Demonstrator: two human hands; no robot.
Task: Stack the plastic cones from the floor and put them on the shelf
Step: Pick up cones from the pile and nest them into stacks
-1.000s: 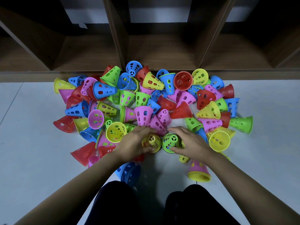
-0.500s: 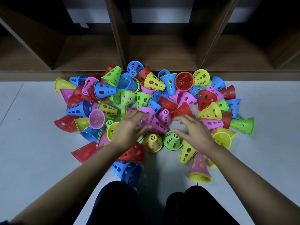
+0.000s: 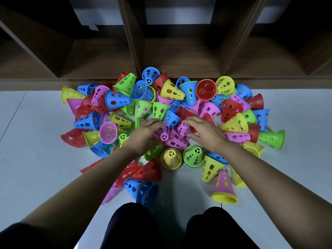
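A heap of several perforated plastic cones in red, blue, green, yellow and pink lies on the pale floor in front of the wooden shelf (image 3: pixel 179 56). My left hand (image 3: pixel 145 135) reaches into the middle of the heap, its fingers laid over a pink cone (image 3: pixel 162 134) that lies on its side. My right hand (image 3: pixel 204 133) hovers with spread fingers over a second pink cone (image 3: pixel 183 128) just beside it. A yellow cone (image 3: pixel 171 158) and a green cone (image 3: pixel 194 156) lie on the floor below my hands.
The shelf has several low open compartments split by wooden dividers (image 3: pixel 129 36). A pink cone nested on a yellow one (image 3: pixel 223 187) stands upright at the lower right. Two nested blue cones (image 3: pixel 142 190) lie by my knees (image 3: pixel 179 229).
Both hands let go of the yellow and green cones near me and moved forward into the heap, onto the pink cones.
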